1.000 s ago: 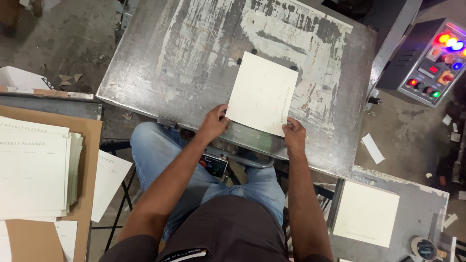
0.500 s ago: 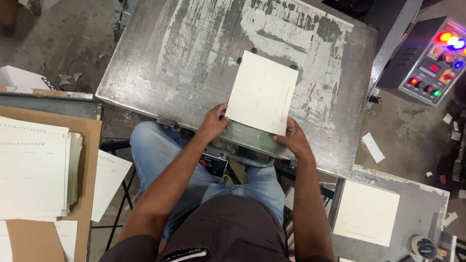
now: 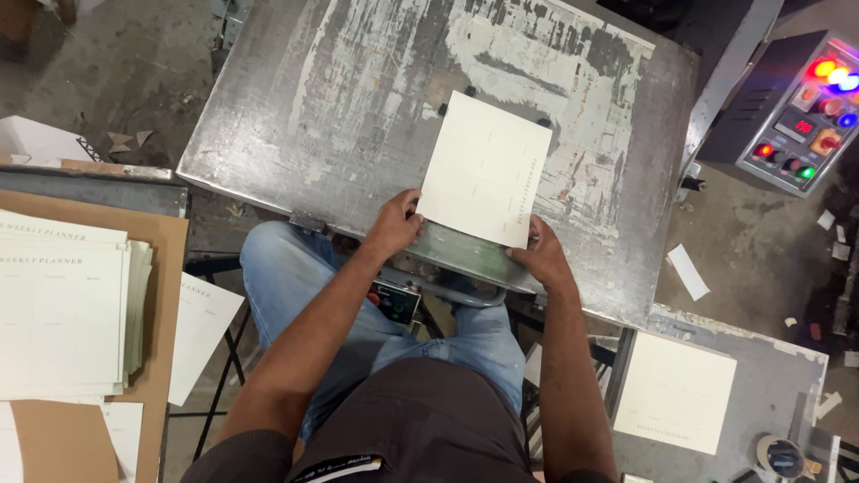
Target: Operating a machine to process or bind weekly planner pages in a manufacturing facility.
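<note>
Cream sheet (image 3: 484, 168) on a scuffed grey metal plate (image 3: 304, 98) with white streaks; blue jeans (image 3: 295, 268).

2 hands (image 3: 394, 225), 1 cream sheet (image 3: 486, 168), 1 control box (image 3: 801, 116), 1 sheet stack (image 3: 63, 313).

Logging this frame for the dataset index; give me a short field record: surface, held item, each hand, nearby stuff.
surface: worn metal plate, paint scraped, tilted in the view
held item: cream printed sheet lying flat on the plate
left hand: left hand at the sheet's near left corner, touching it
right hand: right hand at the sheet's near right corner, touching it
left side: stack of printed sheets on brown board
right side: single cream sheet on a grey stand; control box with lit buttons
</note>
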